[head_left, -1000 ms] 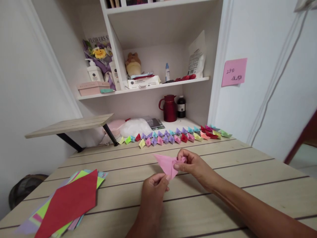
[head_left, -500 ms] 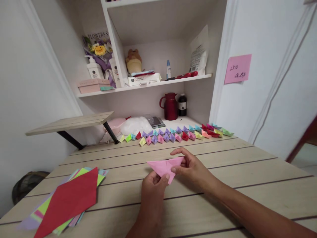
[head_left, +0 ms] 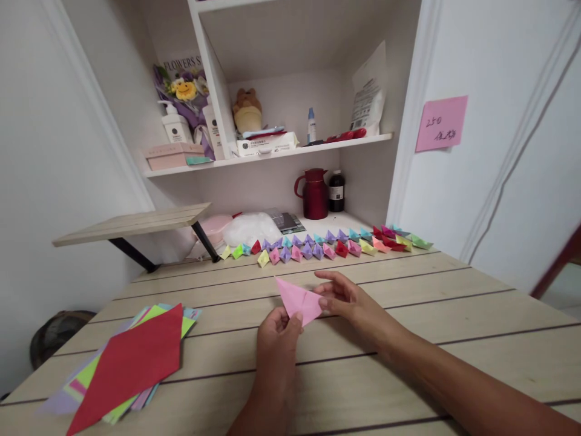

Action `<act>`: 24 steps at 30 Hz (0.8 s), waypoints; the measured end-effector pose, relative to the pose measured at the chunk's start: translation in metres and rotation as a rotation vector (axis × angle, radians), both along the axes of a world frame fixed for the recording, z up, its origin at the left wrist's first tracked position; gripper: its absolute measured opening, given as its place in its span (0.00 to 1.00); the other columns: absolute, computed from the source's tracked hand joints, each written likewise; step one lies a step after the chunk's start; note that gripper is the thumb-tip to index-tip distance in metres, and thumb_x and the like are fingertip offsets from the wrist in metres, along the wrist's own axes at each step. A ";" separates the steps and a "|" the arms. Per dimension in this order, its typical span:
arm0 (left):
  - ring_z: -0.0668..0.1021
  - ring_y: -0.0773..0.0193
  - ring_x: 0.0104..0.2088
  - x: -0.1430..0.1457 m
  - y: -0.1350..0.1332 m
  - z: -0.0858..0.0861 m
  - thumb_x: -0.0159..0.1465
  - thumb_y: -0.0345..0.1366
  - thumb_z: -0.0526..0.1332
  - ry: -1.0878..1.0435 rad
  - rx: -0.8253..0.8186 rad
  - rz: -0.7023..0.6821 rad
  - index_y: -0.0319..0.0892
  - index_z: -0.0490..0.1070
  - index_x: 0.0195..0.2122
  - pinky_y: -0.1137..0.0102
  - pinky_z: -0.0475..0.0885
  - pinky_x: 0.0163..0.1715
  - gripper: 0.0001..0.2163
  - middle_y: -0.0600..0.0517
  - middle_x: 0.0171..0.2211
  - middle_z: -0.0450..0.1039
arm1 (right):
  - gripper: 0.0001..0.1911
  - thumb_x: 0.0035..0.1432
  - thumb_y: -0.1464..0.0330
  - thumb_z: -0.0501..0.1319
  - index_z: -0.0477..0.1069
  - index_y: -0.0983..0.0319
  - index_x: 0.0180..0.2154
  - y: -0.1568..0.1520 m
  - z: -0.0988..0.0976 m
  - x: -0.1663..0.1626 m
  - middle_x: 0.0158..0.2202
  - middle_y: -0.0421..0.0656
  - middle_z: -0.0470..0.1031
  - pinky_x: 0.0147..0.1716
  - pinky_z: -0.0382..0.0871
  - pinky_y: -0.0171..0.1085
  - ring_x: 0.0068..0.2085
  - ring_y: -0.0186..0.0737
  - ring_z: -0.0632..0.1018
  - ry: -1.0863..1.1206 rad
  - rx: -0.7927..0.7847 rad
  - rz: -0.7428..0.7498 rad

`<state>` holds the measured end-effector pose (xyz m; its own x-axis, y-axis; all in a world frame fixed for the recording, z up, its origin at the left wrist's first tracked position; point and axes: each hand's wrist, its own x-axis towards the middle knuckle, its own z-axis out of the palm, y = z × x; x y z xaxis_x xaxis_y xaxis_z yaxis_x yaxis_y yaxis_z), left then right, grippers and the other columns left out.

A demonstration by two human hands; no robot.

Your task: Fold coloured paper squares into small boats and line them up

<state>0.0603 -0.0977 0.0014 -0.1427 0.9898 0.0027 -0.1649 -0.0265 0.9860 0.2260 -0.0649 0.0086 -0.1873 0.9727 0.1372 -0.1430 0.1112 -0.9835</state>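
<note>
A pink folded paper [head_left: 298, 300] with a pointed upper corner is held just above the table in the head view. My left hand [head_left: 279, 336] pinches its lower left edge between thumb and fingers. At the paper's right corner, my right hand [head_left: 347, 300] grips with the thumb in front and the fingers behind, the index finger stretched out above. Off to the left lies a stack of coloured paper sheets [head_left: 136, 357], a red one on top.
Rows of small folded paper boats [head_left: 318, 249] line the table's back edge. Behind them stand a dark red jug [head_left: 315, 195] and a dark bottle [head_left: 336, 192]. A raised wooden stand [head_left: 136, 223] occupies the back left. Filled shelves [head_left: 272, 155] rise above.
The pink paper has turned in my hands: its wide top edge was level, and now one point stands up at the upper left. Both hands stay close to it.
</note>
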 end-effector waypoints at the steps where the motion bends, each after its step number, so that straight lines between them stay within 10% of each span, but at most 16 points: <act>1: 0.69 0.67 0.24 0.000 -0.001 0.001 0.47 0.40 0.68 0.003 0.003 -0.002 0.38 0.73 0.25 0.75 0.62 0.27 0.11 0.54 0.20 0.70 | 0.28 0.47 0.64 0.68 0.67 0.56 0.51 0.000 0.001 0.002 0.45 0.46 0.73 0.45 0.68 0.44 0.44 0.45 0.75 0.000 0.006 -0.024; 5: 0.69 0.68 0.22 0.006 -0.003 0.002 0.45 0.42 0.69 0.023 0.014 0.033 0.38 0.73 0.23 0.74 0.61 0.25 0.12 0.54 0.18 0.69 | 0.33 0.43 0.62 0.71 0.68 0.55 0.53 0.000 0.006 0.006 0.51 0.48 0.70 0.49 0.66 0.45 0.52 0.49 0.71 -0.014 0.014 -0.023; 12: 0.66 0.70 0.20 0.013 -0.004 -0.004 0.47 0.40 0.67 0.033 0.033 -0.022 0.38 0.73 0.23 0.75 0.58 0.22 0.10 0.55 0.17 0.68 | 0.15 0.39 0.61 0.73 0.74 0.64 0.25 0.001 -0.004 -0.001 0.22 0.38 0.71 0.27 0.58 0.34 0.24 0.32 0.68 -0.070 -0.045 0.182; 18: 0.69 0.67 0.21 0.001 -0.003 0.013 0.45 0.43 0.68 0.085 -0.055 -0.075 0.38 0.74 0.24 0.72 0.63 0.25 0.13 0.53 0.18 0.69 | 0.18 0.36 0.60 0.74 0.71 0.63 0.24 0.007 -0.007 0.004 0.21 0.36 0.69 0.25 0.53 0.33 0.23 0.31 0.64 0.029 -0.123 0.157; 24: 0.75 0.58 0.29 0.002 -0.107 0.028 0.54 0.47 0.66 -0.016 -0.078 0.115 0.47 0.76 0.31 0.64 0.72 0.31 0.11 0.50 0.26 0.74 | 0.19 0.34 0.60 0.74 0.70 0.63 0.23 0.010 -0.005 0.007 0.20 0.35 0.68 0.25 0.51 0.32 0.22 0.31 0.63 0.119 -0.121 0.091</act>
